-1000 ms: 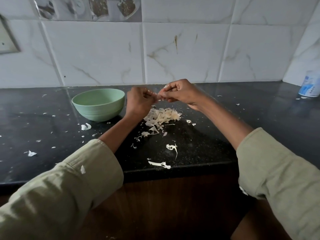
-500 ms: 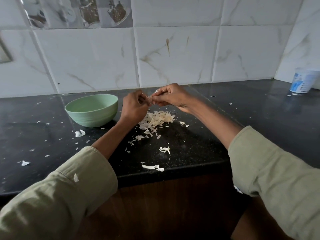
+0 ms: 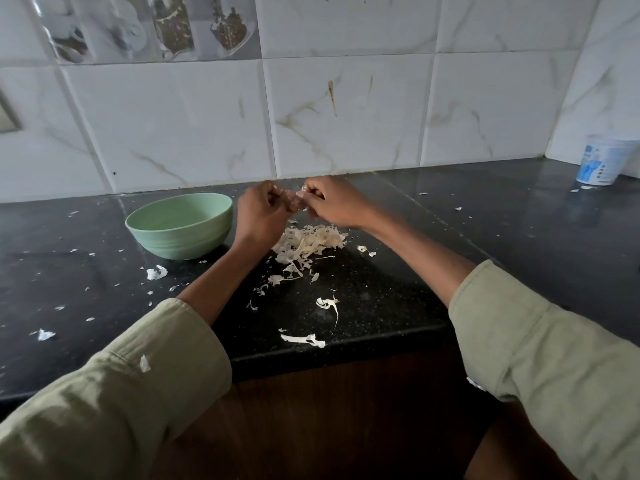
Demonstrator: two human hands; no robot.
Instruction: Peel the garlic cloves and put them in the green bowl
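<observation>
While both hands pinch one garlic clove (image 3: 294,199) above the peel pile (image 3: 308,242), the left hand (image 3: 261,216) should hold firm and the right hand (image 3: 334,202) pull the skin gently; the green bowl (image 3: 180,225) waits just left.

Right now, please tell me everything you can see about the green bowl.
The green bowl is pale mint green, round, with a smooth matt look like plastic or ceramic and faint ridges low on its outer wall. It stands upright on the black counter, left of the left hand, apart from it. Nothing touches it but the counter. The visible part of its inside shows no cloves. Small peel scraps lie around its base.
</observation>
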